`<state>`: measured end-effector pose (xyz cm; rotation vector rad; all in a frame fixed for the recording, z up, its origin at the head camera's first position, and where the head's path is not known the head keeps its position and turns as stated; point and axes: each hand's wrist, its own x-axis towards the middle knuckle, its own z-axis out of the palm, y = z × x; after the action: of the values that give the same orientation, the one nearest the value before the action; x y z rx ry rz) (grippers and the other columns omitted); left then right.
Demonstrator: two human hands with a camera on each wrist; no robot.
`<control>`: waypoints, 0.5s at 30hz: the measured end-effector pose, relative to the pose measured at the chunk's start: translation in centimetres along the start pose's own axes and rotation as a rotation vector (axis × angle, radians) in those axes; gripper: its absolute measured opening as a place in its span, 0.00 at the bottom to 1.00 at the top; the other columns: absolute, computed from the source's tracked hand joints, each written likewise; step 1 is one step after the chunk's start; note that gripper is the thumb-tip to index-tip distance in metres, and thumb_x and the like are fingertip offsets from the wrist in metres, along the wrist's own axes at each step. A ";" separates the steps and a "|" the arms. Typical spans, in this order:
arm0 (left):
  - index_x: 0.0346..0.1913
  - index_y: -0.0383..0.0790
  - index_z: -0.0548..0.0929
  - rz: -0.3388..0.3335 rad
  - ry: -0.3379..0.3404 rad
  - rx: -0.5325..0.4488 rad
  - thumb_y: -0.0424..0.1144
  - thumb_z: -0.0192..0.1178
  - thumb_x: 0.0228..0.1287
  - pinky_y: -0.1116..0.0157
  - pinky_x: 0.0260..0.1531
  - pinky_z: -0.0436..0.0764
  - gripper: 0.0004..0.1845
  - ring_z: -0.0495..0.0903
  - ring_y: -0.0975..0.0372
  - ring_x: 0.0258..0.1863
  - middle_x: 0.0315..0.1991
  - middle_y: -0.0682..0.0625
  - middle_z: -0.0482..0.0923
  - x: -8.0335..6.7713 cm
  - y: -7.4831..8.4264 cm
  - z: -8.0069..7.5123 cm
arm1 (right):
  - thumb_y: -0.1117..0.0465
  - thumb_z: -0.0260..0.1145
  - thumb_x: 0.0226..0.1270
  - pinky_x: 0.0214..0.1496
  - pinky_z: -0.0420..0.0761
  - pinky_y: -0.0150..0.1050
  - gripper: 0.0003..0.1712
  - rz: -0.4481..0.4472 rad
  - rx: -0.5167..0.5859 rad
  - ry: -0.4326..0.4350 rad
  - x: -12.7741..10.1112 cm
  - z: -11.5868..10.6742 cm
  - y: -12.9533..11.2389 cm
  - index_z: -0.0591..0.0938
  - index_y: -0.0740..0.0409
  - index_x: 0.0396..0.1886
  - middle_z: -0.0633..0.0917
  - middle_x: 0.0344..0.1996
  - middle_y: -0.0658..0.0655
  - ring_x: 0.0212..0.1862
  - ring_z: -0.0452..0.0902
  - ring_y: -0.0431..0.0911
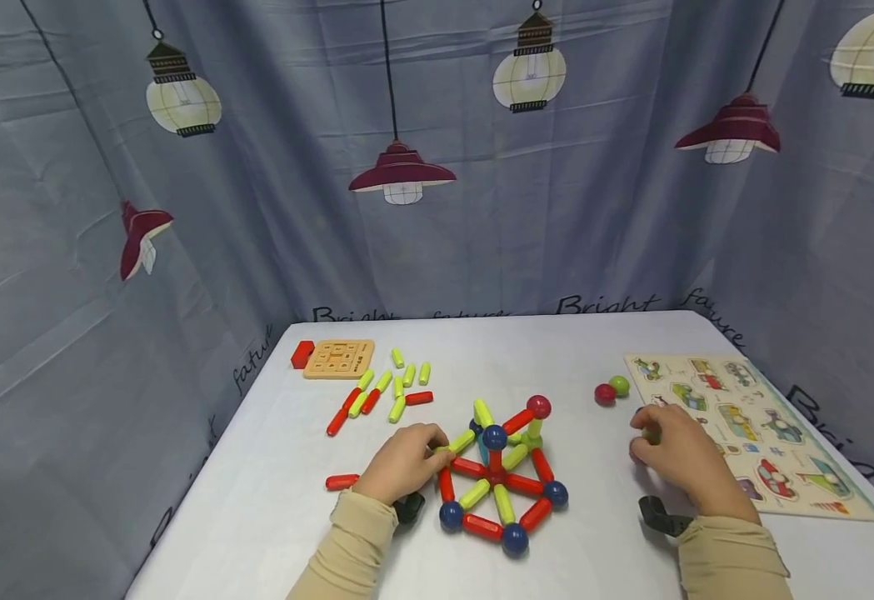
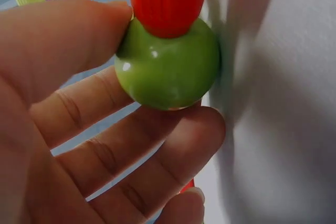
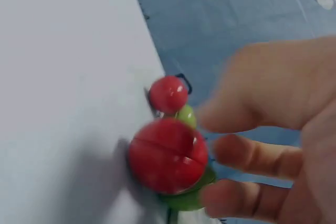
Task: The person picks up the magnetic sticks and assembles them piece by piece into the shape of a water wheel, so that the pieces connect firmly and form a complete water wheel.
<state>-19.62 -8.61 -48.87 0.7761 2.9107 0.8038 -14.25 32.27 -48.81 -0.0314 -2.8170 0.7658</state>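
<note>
My left hand point(image 1: 404, 460) pinches a green ball point(image 2: 168, 66) between thumb and fingers at the left corner of a magnetic rod-and-ball structure point(image 1: 496, 479). A red rod point(image 2: 168, 1) meets that ball. The structure has red and yellow-green rods joined by dark blue and red balls, with a few rods rising above its base. My right hand point(image 1: 680, 454) is over the table beside the puzzle board, fingers spread and slightly bent. Its fingertips are right at a red ball point(image 3: 168, 156) and a green ball point(image 3: 184, 199) partly hidden behind it.
Another red ball point(image 1: 605, 395) and green ball point(image 1: 620, 385) lie farther back. The picture puzzle board point(image 1: 845, 492) occupies the right side. Several loose rods point(image 1: 337, 422), a wooden number board point(image 1: 317, 372) and a red block point(image 1: 302, 354) lie at the left. One red rod point(image 1: 342, 482) is near my left wrist.
</note>
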 end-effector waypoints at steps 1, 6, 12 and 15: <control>0.45 0.49 0.87 -0.001 -0.001 0.007 0.49 0.67 0.70 0.64 0.42 0.81 0.09 0.78 0.67 0.36 0.38 0.59 0.83 0.0 0.0 0.0 | 0.62 0.70 0.60 0.42 0.77 0.51 0.15 0.013 -0.007 -0.033 0.0 0.0 0.2 0.84 0.59 0.47 0.81 0.42 0.61 0.42 0.76 0.53; 0.45 0.49 0.87 0.012 0.001 0.011 0.49 0.66 0.70 0.64 0.42 0.81 0.09 0.77 0.67 0.35 0.38 0.60 0.83 -0.1 0.0 -0.1 | 0.64 0.72 0.57 0.39 0.77 0.44 0.16 -0.017 -0.015 -0.094 0.1 0.7 0.0 0.85 0.61 0.46 0.81 0.38 0.59 0.40 0.76 0.51; 0.46 0.48 0.87 0.019 -0.005 0.013 0.49 0.66 0.70 0.65 0.41 0.80 0.10 0.76 0.67 0.34 0.38 0.59 0.83 -0.1 0.1 -0.2 | 0.63 0.75 0.60 0.39 0.79 0.40 0.15 -0.072 0.081 -0.197 0.1 2.4 -2.4 0.85 0.55 0.47 0.82 0.42 0.55 0.40 0.76 0.48; 0.46 0.48 0.87 0.021 -0.008 0.010 0.49 0.66 0.70 0.66 0.41 0.80 0.10 0.76 0.68 0.34 0.38 0.59 0.83 0.0 0.2 -0.1 | 0.60 0.77 0.61 0.35 0.78 0.38 0.16 -0.070 0.155 -0.236 0.3 2.9 -3.2 0.86 0.51 0.49 0.82 0.42 0.52 0.38 0.75 0.46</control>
<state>-19.54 -8.57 -48.66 0.8107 2.9064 0.7870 -15.02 28.07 -49.56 0.1941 -2.9468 1.0308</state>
